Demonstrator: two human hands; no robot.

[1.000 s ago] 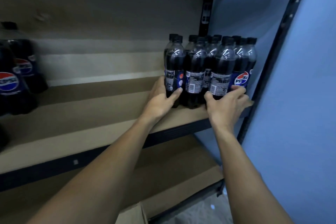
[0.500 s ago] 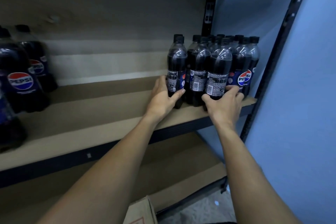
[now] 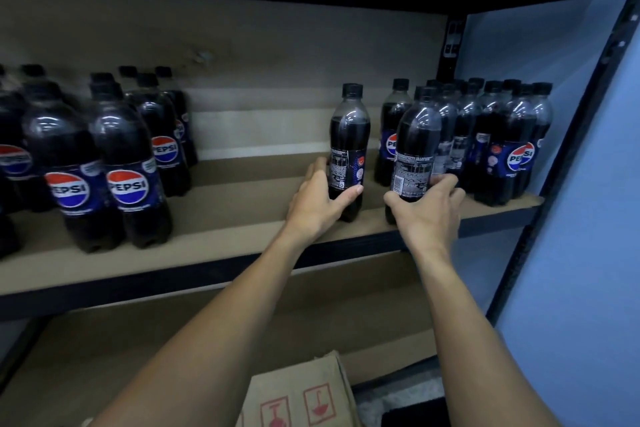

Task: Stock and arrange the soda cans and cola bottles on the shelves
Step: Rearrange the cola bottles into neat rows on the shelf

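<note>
Two cola bottles in hand, both on the middle shelf [image 3: 242, 239] of a dark metal rack, right of centre. Left hand [image 3: 322, 198]: fingers curled round the lower half of the single bottle [image 3: 348, 149], thumb across its near face; this bottle stands upright, black cap on, apart from the others and close to the shelf's near edge. Right hand [image 3: 427, 215]: fingers wrapped round the lower part of the front bottle [image 3: 415, 149], printed back label turned toward the viewer; its base is hidden behind the hand, so contact with the shelf cannot be told. Just right of and behind it, a tight cluster of bottles [image 3: 502, 142] fills the far right end of the shelf, some showing the red, white and blue logo. At the left end, well apart, a second group of bottles [image 3: 128, 166] stands with logos facing near. One lower shelf [image 3: 138, 340] lies below, brown board like the one above. One cardboard box [image 3: 301, 392] with red handling marks sits at the near bottom edge, between the forearms. Right side: black perforated upright [image 3: 602, 80] of the rack, then a blue wall [image 3: 571, 253].
</note>
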